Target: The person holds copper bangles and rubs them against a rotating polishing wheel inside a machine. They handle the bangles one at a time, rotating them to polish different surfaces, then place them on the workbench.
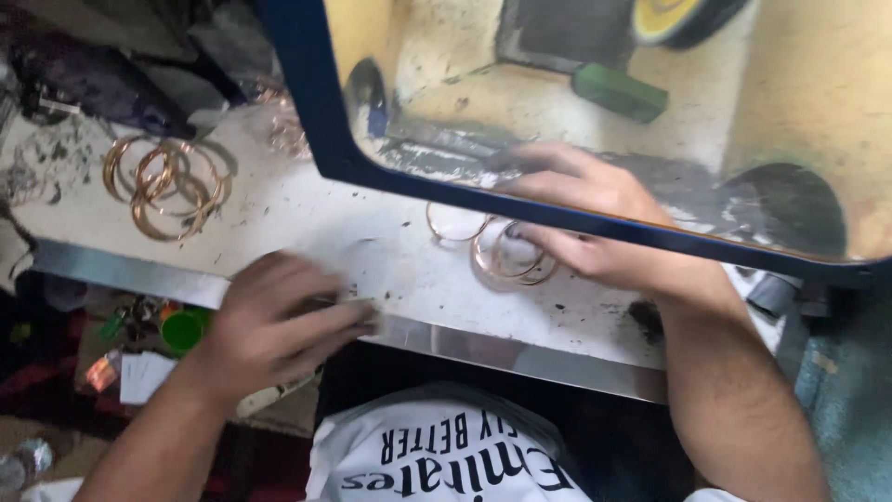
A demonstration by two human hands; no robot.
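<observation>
On the bench (307, 209), right hand (595, 218) touches bangles (506, 253)

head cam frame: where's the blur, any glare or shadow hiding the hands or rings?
Head view: left hand at the worn white bench edge is smeared by motion blur; right hand is blurred too, its fingers partly behind the blue-framed clear shield. The heap of thin gold-coloured metal rings at left and the copper-coloured rings by the right hand stay readable; under the bench is dark.
</observation>
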